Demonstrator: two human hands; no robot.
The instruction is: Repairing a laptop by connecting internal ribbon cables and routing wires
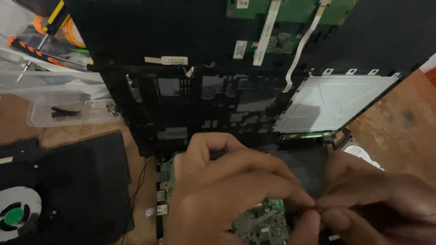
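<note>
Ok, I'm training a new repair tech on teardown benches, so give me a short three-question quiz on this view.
1. True or false: the person's left hand and right hand meet fingertip to fingertip above the green printed circuit board.
2. Which lies at the far left edge, near the bottom? A) a round cooling fan with a green hub B) a silver metal plate C) a white flat ribbon cable
3. Fill in: the orange-and-black handled screwdriver rests on a clear ____ storage box.

Key: 1 true; 2 A; 3 plastic.
</note>
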